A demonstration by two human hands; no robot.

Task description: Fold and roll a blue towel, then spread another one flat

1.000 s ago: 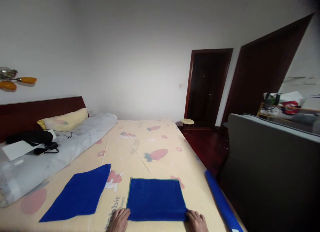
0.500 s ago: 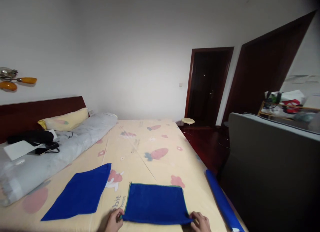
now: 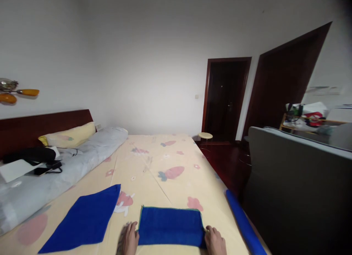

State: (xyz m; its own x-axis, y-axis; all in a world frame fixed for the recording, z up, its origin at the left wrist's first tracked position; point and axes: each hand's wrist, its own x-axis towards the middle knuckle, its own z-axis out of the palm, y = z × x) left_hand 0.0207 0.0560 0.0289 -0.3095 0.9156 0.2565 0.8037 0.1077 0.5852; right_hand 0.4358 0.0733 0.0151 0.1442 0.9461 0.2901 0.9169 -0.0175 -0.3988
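A blue cloth (image 3: 170,227) with green edging along its far side and upper sides lies in front of me on the bed. My left hand (image 3: 131,238) is at its left edge, fingers closed on the side of the cloth. At the opposite edge, my right hand (image 3: 215,241) has its fingers curled onto the cloth's right side; the fingertips are partly hidden. A second blue cloth (image 3: 84,220) lies spread out at a slant to the left, apart from my hands.
The bed (image 3: 154,156) has a patterned cream sheet. A rolled blue item (image 3: 244,224) lies along its right edge. Grey bedding (image 3: 82,161), a pillow (image 3: 71,134) and a black bag (image 3: 30,155) are at left. A dark grey panel (image 3: 297,189) stands at right, a stool (image 3: 205,136) beyond.
Both hands have moved forward along the cloth's sides from its near corners. The cloth now looks shorter from front to back. The view has shifted slightly.
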